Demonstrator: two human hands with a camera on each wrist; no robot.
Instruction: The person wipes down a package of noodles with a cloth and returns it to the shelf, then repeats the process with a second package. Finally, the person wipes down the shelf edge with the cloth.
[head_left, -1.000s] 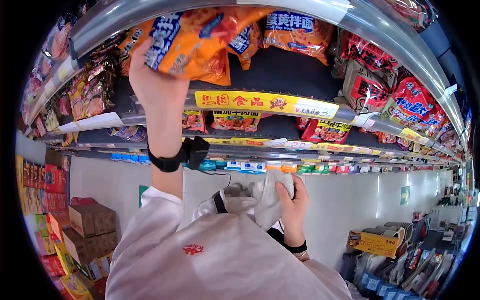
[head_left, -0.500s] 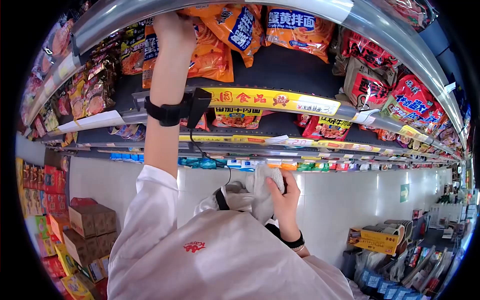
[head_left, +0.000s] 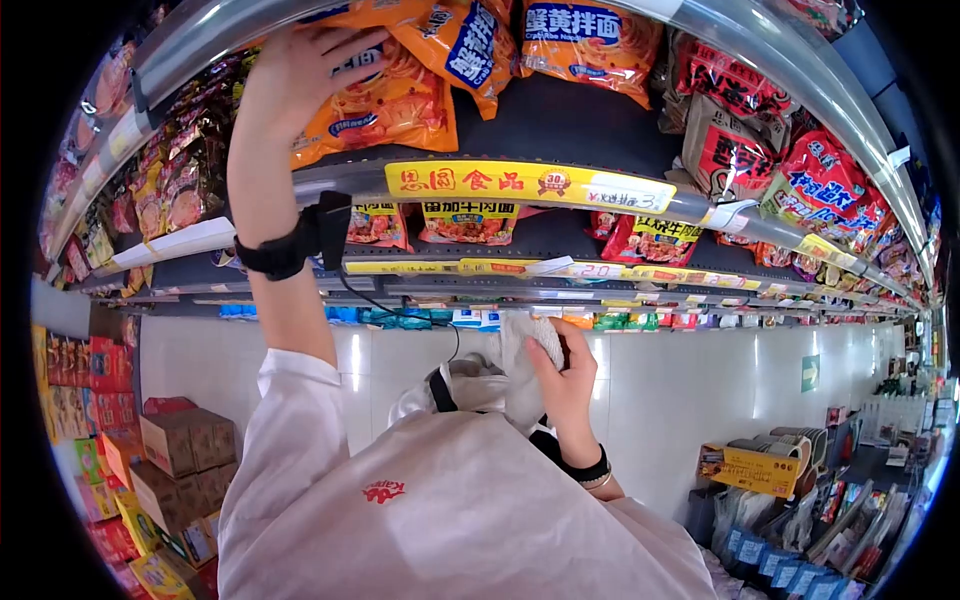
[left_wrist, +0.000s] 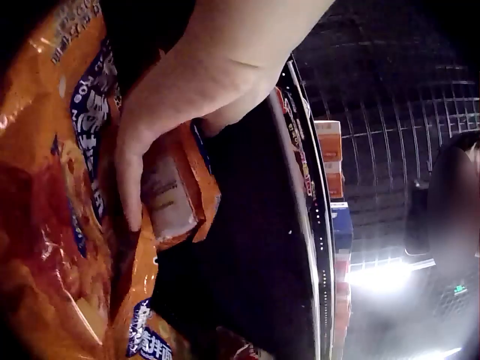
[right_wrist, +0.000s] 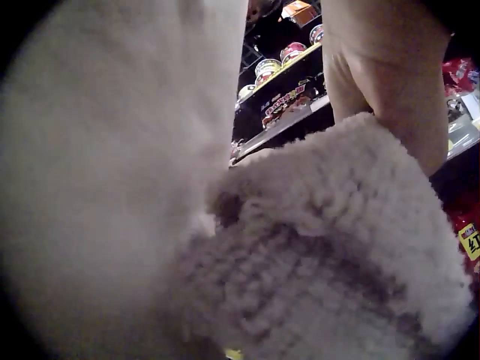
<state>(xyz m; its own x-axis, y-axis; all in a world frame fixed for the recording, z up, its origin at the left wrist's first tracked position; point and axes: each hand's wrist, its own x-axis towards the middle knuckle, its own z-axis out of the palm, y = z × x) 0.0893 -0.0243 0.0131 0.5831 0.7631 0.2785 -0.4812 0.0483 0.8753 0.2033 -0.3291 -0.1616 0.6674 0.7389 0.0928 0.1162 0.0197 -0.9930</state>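
Note:
My left hand [head_left: 292, 80] reaches onto the upper shelf with its fingers spread over an orange noodle packet [head_left: 405, 115]. The left wrist view shows the same hand [left_wrist: 180, 97] with fingers extended down between a large orange packet [left_wrist: 41, 225] and another one whose pale back [left_wrist: 171, 199] faces out; its fingertips are partly hidden. At chest height my right hand [head_left: 572, 385] grips a grey fleecy cloth [head_left: 522, 375], which fills much of the right wrist view as a fluffy fold [right_wrist: 360, 202].
More orange packets [head_left: 590, 45] lie along the shelf, with red and brown packets [head_left: 730, 155] to the right. A yellow price strip [head_left: 480, 182] runs along the shelf edge. Cardboard boxes [head_left: 185, 440] stand lower left, and a yellow carton [head_left: 750, 470] stands lower right.
My left hand moved the orange packet back onto the shelf and let it go, then shifted left with its fingers spread. My right hand still holds the cloth, slightly further left.

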